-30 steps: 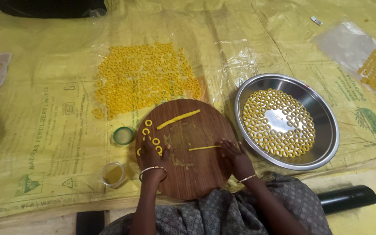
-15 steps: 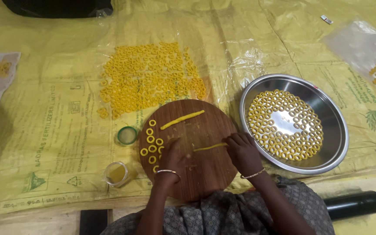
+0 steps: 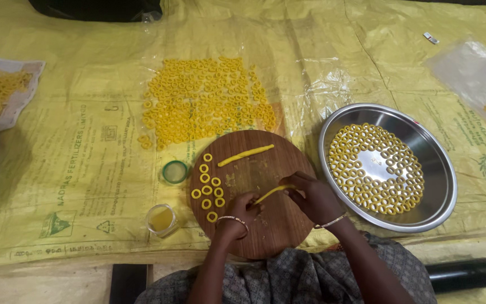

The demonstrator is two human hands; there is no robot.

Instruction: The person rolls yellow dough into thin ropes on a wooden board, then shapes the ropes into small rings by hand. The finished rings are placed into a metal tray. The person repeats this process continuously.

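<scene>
**Yellow dough strip pinched over a round wooden board**

Steel comes first: the round steel tray at three o'clock of the board holds many small yellow dough rings, packed along its left and lower parts, with a bare patch near the middle. At nine o'clock of the board sits a small clear cup with yellow liquid in it, and just above it a green-rimmed lid. A white tray at the far left carries more rings.

On the wooden board both hands meet over a thin dough strip. The left hand pinches its lower left end, the right hand closes fingertips on its upper right end. Its long axis runs from about eight o'clock to two o'clock.

A second dough stick lies free higher on the board, tilted the same way. Nine finished rings cluster at the board's left edge. A large spread of rings dries on plastic sheet at twelve o'clock.
</scene>
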